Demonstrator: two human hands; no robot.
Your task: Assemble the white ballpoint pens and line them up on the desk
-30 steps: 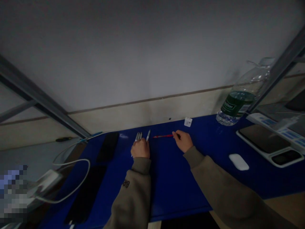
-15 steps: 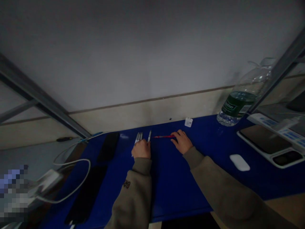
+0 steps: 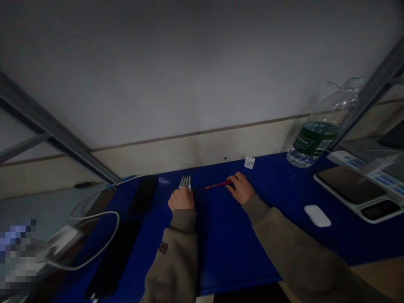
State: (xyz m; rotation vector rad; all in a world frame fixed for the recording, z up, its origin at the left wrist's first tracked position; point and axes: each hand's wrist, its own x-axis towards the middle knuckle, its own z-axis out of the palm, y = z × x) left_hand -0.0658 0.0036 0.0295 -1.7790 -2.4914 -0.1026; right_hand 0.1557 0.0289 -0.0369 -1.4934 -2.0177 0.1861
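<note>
My left hand (image 3: 181,198) lies on the blue tabletop (image 3: 227,240), shut around a bunch of several grey pens (image 3: 186,182), whose pointed ends stick out past the fingers. The rest of those pens is hidden under the hand. My right hand (image 3: 241,188) rests a short way to the right, with curled fingers over the end of a thin red pen (image 3: 218,185). The pen lies tilted on the tabletop, its tip pointing left toward the grey pens. Beige sleeves cover both forearms.
A small white plug (image 3: 249,162) and a water bottle (image 3: 311,139) stand at the back. A white mouse (image 3: 317,215) and a white tray with dark slabs (image 3: 350,187) lie to the right. Black slabs (image 3: 143,194) and a white cable (image 3: 94,214) lie to the left.
My left hand has slid back and left, and the lone pen has joined the bunch. The red pen has swung at an angle under my right hand.
</note>
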